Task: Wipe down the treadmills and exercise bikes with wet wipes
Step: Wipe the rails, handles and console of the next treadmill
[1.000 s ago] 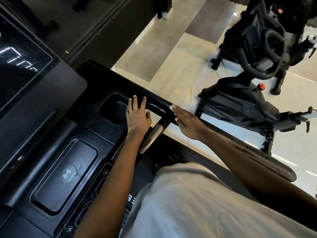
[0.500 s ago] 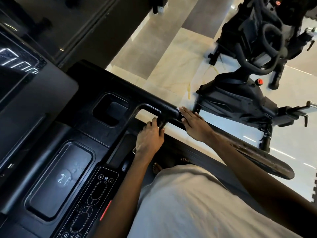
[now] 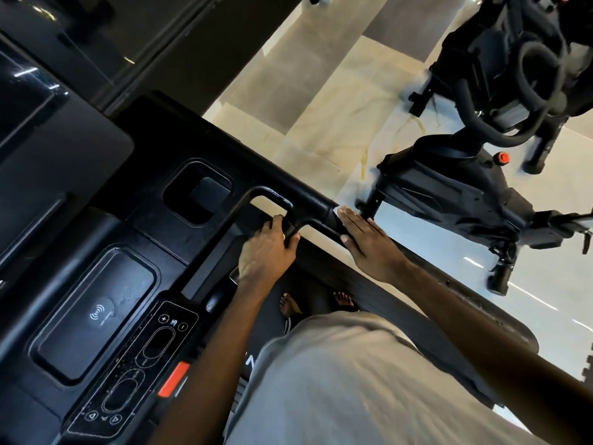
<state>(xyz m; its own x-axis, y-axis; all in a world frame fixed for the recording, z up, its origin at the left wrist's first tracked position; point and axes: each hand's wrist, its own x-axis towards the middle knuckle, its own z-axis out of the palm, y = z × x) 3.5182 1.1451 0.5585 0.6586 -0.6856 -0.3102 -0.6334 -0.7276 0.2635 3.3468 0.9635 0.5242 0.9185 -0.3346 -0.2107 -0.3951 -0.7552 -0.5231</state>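
Head view, looking down past a pale shirt onto the black console of a treadmill [image 3: 144,239]. Left grip [image 3: 266,252] clenched round the looped inner handle [image 3: 253,195] just beside the console, seemingly for steadying. Right grip [image 3: 365,242] released and flat, fingers straight, pressing a white wet wipe [image 3: 336,212] against the thick side handrail [image 3: 308,200] at the branching point of the inner handle. Only a small corner of the wipe showing past the fingertips. Bare feet [image 3: 288,305] down on the belt, between the two arms.

Progress, as a judgement only: partway through the treadmill, working on its right handrail. Not possible to tell which stretches of rail already cleaned (black plastic, no clear wet trail). Worn, scuffed length of the same rail running back under the right forearm, probably yet to be wiped. Faint specks on the phone-charging tray [image 3: 96,309], and a dull look to the button panel [image 3: 154,348] with its red stop key [image 3: 174,379], so both likely left to do as well, though uncertain.

Exercise bike [image 3: 449,194] standing well apart on the pale tiled floor [image 3: 321,130], beyond the handrail, touched by neither grip; judged wholly outstanding. Any further treadmills or bikes out of view, so impossible to count.
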